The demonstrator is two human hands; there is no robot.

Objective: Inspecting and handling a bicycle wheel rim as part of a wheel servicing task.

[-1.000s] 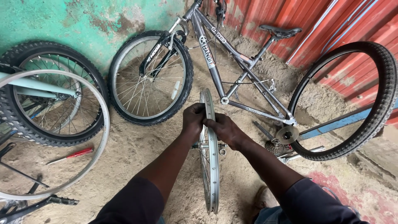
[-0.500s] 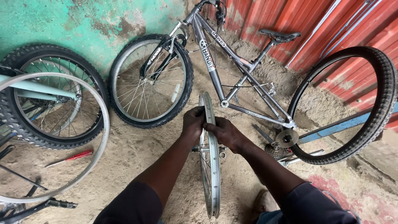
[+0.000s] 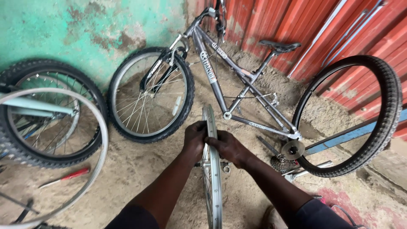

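Little has moved since the earlier frames; both hands stay on the bare silver wheel rim (image 3: 211, 169), and the view has only drifted a touch, so the grey bicycle frame (image 3: 237, 85) sits slightly lower; the rim stands upright on the sandy ground (image 3: 140, 165), edge-on to the camera, its long axis running from near to far straight out from the person; the left hand (image 3: 194, 139) clasps the rim's top from the left side, the right hand (image 3: 227, 146) from the right side, the two meeting over the far upper arc; the fingers (image 3: 214, 141) of both hands are closed narrow around the metal edge, holding the rim, and both hands look equally close to it; its hub and axle show just below the hands, between the forearms; far and to the left the bicycle's spoked front wheel (image 3: 150, 95) leans by the green wall (image 3: 76, 29); to the right a loose black tyre (image 3: 381, 110) stands against the red corrugated wall (image 3: 322, 34); at near left a red-handled screwdriver (image 3: 68, 177) lies on the sand, beside another bare rim (image 3: 99, 144).
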